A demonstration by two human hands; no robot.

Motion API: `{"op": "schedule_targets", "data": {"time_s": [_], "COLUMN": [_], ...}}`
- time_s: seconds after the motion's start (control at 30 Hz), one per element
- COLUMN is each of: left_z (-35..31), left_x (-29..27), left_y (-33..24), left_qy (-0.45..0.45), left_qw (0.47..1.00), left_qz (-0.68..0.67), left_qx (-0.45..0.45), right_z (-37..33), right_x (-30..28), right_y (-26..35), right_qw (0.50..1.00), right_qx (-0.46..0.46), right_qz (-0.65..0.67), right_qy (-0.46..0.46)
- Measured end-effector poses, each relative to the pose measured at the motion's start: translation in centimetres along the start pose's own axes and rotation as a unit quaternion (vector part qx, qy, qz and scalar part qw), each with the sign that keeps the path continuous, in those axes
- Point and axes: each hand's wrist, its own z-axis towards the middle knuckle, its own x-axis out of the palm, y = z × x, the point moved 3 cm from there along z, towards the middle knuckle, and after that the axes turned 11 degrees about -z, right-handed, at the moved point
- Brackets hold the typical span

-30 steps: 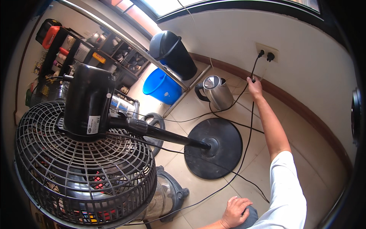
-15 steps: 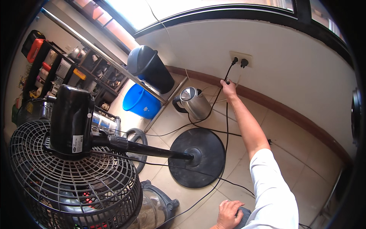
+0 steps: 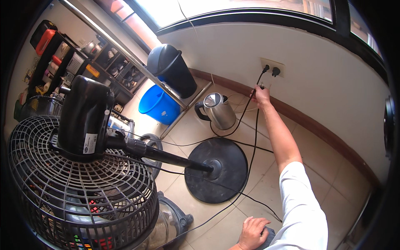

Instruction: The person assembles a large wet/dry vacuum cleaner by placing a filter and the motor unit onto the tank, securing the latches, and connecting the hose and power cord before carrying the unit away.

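Plainly, the right hand (image 3: 261,97) is the nearer one to the wall outlet (image 3: 282,67), its fingers closed around a small black plug (image 3: 262,86) just on the near side of it, the plug's long axis seeming to run far, prongs toward the wall. A left seated plug (image 3: 266,67) and a right seated plug (image 3: 276,71) occupy the outlet, the former's cord passing close by the fingers. Well apart, at the near side, the left hand (image 3: 253,233) rests loosely over the knee (image 3: 269,238), grasping nothing visible.
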Motion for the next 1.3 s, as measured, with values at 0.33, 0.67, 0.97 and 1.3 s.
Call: {"op": "schedule_targets", "data": {"time_s": [0.33,0.67,0.97,1.3], "left_z": [-0.8,-3.5,-6.6,-9.2], "left_x": [-0.4,-1.2,-2.5,-3.6], "left_y": [0.5,0.5,-1.0,-0.6], "left_qy": [-0.009,-0.011,-0.054,-0.125], "left_qw": [1.0,0.998,0.993,0.982], "left_qz": [-0.02,-0.009,0.01,0.04], "left_qx": [0.021,0.063,0.102,0.132], "right_z": [-6.7,-10.9,-15.5,-17.1], "right_x": [3.0,3.4,0.2,-5.8], "right_y": [-6.1,1.3,-0.9,-3.0], "right_qw": [0.954,0.974,0.97,0.976], "right_qx": [0.109,0.044,0.072,0.107], "right_qz": [-0.083,0.078,-0.045,-0.146], "right_qy": [0.268,0.206,0.226,0.118]}}
